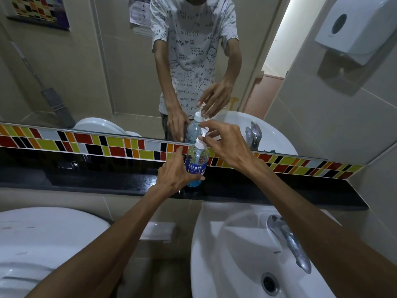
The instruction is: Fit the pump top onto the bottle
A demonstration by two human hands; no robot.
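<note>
A clear bottle (196,164) with a blue label and a little blue liquid stands upright on the black stone ledge (107,179) below the mirror. My left hand (174,173) wraps around its lower body from the left. A white pump top (202,137) sits over the bottle's neck, its nozzle pointing up and to the right. My right hand (225,145) pinches the pump head from the right with the fingertips. How far the pump collar sits on the neck is hidden by the fingers.
A white basin (225,254) with a chrome tap (287,239) lies below right. A white toilet lid (43,244) is at the lower left. The mirror (107,61) above the coloured tile strip reflects a person and the bottle. A paper dispenser (356,29) hangs on the right wall.
</note>
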